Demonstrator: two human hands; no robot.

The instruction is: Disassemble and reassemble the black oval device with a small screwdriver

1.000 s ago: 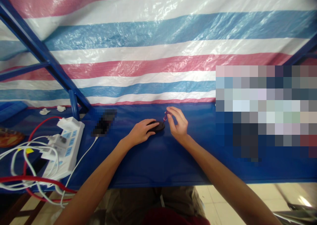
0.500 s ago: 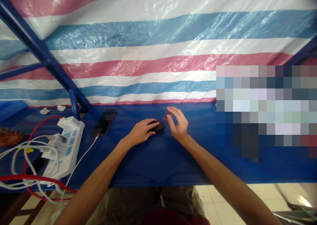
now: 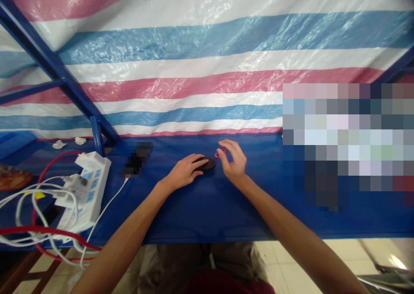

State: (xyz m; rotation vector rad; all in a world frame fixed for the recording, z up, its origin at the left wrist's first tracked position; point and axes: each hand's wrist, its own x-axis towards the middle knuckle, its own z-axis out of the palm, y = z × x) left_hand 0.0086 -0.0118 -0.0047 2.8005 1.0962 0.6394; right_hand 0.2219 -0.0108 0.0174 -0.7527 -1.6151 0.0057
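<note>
A small black oval object (image 3: 207,164) lies on the blue table surface (image 3: 207,207) near the middle. My left hand (image 3: 186,171) rests on its left side, fingers curled over it and holding it down. My right hand (image 3: 233,160) is just to its right, thumb and forefinger pinched on a thin red tool (image 3: 219,153) whose tip points down at the black object. The rest of the right hand's fingers are loosely spread.
A white power strip (image 3: 87,190) with white and red cables (image 3: 42,233) sits at the left. Blue metal frame bars (image 3: 58,74) rise at the left. A striped tarp (image 3: 207,61) hangs behind. Blurred patches lie at the right (image 3: 347,143) and by the frame post (image 3: 136,164).
The right hand has shifted very slightly with the red tool; the left hand stays on the black object.
</note>
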